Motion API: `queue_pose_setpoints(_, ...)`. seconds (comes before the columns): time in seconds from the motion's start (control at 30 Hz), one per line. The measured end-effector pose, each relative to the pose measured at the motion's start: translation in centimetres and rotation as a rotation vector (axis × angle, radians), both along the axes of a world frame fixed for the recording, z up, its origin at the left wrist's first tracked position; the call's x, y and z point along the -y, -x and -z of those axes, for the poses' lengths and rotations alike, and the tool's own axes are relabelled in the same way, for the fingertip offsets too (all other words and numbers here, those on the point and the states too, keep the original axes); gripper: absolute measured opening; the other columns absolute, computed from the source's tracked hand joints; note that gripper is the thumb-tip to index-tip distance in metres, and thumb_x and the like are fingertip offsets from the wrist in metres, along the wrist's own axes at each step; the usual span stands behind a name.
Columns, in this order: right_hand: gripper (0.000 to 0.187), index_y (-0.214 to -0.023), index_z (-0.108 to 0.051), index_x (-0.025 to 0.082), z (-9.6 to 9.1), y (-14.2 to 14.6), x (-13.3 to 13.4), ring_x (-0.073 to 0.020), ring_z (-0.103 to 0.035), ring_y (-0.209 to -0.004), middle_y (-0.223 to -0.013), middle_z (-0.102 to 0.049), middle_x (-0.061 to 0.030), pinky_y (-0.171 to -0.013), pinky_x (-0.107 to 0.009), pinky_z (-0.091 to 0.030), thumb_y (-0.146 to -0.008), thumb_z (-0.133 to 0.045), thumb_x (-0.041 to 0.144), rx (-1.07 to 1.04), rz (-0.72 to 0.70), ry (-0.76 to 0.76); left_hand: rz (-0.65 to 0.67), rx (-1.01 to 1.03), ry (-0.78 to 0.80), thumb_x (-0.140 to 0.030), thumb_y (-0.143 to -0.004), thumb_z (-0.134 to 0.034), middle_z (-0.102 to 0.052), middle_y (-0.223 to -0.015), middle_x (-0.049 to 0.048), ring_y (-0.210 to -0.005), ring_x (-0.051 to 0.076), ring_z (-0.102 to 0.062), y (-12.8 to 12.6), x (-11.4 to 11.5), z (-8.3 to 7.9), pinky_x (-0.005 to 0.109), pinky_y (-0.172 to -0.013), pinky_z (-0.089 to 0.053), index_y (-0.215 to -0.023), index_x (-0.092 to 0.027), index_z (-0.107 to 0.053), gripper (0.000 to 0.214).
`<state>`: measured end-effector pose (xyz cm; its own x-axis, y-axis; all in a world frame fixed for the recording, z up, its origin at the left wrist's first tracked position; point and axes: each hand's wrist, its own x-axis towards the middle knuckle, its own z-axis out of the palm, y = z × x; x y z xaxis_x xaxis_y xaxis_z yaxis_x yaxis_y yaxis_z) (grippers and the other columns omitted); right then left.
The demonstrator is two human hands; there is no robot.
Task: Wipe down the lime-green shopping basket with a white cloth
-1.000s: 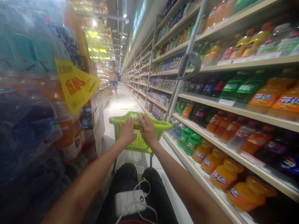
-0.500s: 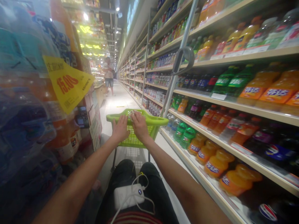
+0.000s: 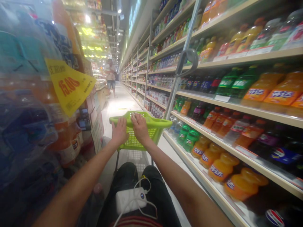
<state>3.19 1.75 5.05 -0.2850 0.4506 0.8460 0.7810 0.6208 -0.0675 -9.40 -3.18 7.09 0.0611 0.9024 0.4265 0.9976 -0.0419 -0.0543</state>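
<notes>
A lime-green shopping cart (image 3: pixel 161 123) with a perforated basket stands right in front of my knees. My left hand (image 3: pixel 120 131) rests over the left part of its near rim, fingers curled across it. Close beside it, my right hand (image 3: pixel 140 127) grips the middle of the same rim. Something small and whitish shows by the right fingertips, too blurred to name. On my lap lies a white power bank (image 3: pixel 131 199) with a white cable (image 3: pixel 148 201) looping from it.
Shelves (image 3: pixel 236 101) of bottled drinks run along the right. Stacked bottle packs (image 3: pixel 28 104) with a yellow price sign (image 3: pixel 71 86) stand close on the left. A grey strap-like loop (image 3: pixel 189 61) juts from the shelf post. Farther down the aisle floor (image 3: pixel 120 97) a person (image 3: pixel 110 77) stands.
My left hand has slid slightly left along the cart's rim, widening the gap between my hands. The right hand keeps its hold, and the view has shifted only a little.
</notes>
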Motion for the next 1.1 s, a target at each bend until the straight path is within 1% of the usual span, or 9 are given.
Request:
queue_pose_setpoints(0.1, 0.039, -0.118, -0.055, 0.019, -0.1, -0.2, 0.0, -0.023, -0.03, -0.13, -0.136, -0.043, -0.0092, -0.104, -0.046, -0.029, -0.084, -0.04, 0.009, 0.028, -0.01, -0.006, 0.028, -0.004, -0.008, -0.031, -0.075, -0.05, -0.02, -0.149, 0.0107, -0.137, 0.027, -0.013, 0.3, 0.0, 0.0, 0.056, -0.109, -0.008, -0.14, -0.011, -0.022, 0.073)
queue_pose_setpoints(0.2, 0.038, -0.119, -0.053, 0.02, 0.0, -2.7, -0.4, -0.0226, -0.032, -0.129, -0.136, -0.044, -0.0102, -0.103, -0.046, -0.03, -0.085, -0.039, 0.011, -0.024, 0.031, 0.007, -0.006, 0.015, -0.039, -0.031, -0.075, -0.048, -0.02, -0.148, 0.012, -0.137, 0.027, -0.014, 1.1, 0.0, 0.2, 0.055, -0.109, -0.007, -0.139, -0.01, -0.023, 0.072)
queue_pose_setpoints(0.33, 0.038, -0.121, -0.052, 0.015, 0.2, -5.6, -1.0, -0.0239, -0.033, -0.128, -0.134, -0.044, -0.0142, -0.104, -0.047, -0.029, -0.085, -0.039, 0.014, -0.125, 0.098, 0.05, -0.034, 0.008, -0.027, -0.027, -0.074, -0.047, -0.019, -0.149, 0.0122, -0.137, 0.026, -0.013, 1.7, 0.0, 0.3, 0.054, -0.11, -0.008, -0.139, -0.009, -0.023, 0.072)
queue_pose_setpoints(0.43, 0.04, -0.122, -0.051, 0.015, 0.2, -4.7, -1.0, -0.0234, -0.032, -0.129, -0.135, -0.043, -0.0135, -0.104, -0.047, -0.029, -0.084, -0.038, 0.011, -0.119, 0.068, 0.055, -0.03, 0.002, -0.03, -0.029, -0.074, -0.047, -0.019, -0.149, 0.0122, -0.137, 0.027, -0.013, 1.4, -0.1, 0.4, 0.056, -0.109, -0.009, -0.139, -0.01, -0.022, 0.072)
queue_pose_setpoints(0.63, 0.038, -0.118, -0.054, 0.017, -0.5, -0.1, -0.6, -0.0221, -0.03, -0.13, -0.135, -0.044, -0.0112, -0.104, -0.045, -0.028, -0.084, -0.039, 0.008, -0.016, -0.012, 0.055, 0.001, -0.044, -0.039, -0.028, -0.076, -0.046, -0.022, -0.148, 0.0126, -0.137, 0.028, -0.013, 0.5, 0.2, 0.4, 0.057, -0.108, -0.01, -0.14, -0.011, -0.022, 0.07)
queue_pose_setpoints(0.73, 0.038, -0.117, -0.055, 0.019, -0.7, -0.8, -0.7, -0.0217, -0.032, -0.129, -0.135, -0.045, -0.0097, -0.104, -0.043, -0.028, -0.084, -0.04, 0.008, 0.01, -0.019, 0.046, 0.014, -0.052, -0.028, -0.026, -0.075, -0.045, -0.022, -0.148, 0.0124, -0.137, 0.028, -0.014, 0.6, 0.5, 0.1, 0.059, -0.108, -0.009, -0.14, -0.011, -0.022, 0.07)
queue_pose_setpoints(0.93, 0.036, -0.119, -0.054, 0.014, -0.5, -5.1, -1.2, -0.0242, -0.037, -0.125, -0.133, -0.046, -0.0146, -0.102, -0.045, -0.031, -0.085, -0.04, 0.013, -0.111, 0.078, 0.048, 0.01, -0.027, -0.026, -0.024, -0.076, -0.045, -0.025, -0.147, 0.0121, -0.136, 0.028, -0.018, 0.2, 0.8, -0.5, 0.058, -0.108, -0.009, -0.138, -0.011, -0.026, 0.067)
queue_pose_setpoints(1.0, 0.037, -0.119, -0.053, 0.013, -0.5, -4.8, -1.1, -0.0241, -0.036, -0.126, -0.133, -0.045, -0.015, -0.102, -0.046, -0.03, -0.085, -0.039, 0.012, -0.111, 0.074, 0.049, 0.024, -0.02, -0.044, -0.026, -0.076, -0.046, -0.023, -0.147, 0.0129, -0.136, 0.027, -0.018, -0.5, 0.7, -0.6, 0.058, -0.108, -0.01, -0.138, -0.01, -0.026, 0.068)
queue_pose_setpoints(1.1, 0.037, -0.117, -0.055, 0.015, -0.3, -2.9, -0.8, -0.0232, -0.032, -0.129, -0.134, -0.045, -0.0126, -0.104, -0.046, -0.028, -0.086, -0.037, 0.01, -0.069, 0.025, 0.043, 0.106, -0.046, -0.028, -0.027, -0.076, -0.047, -0.022, -0.148, 0.0115, -0.137, 0.026, -0.016, -1.6, 0.5, -0.7, 0.058, -0.108, -0.009, -0.139, -0.012, -0.025, 0.068)
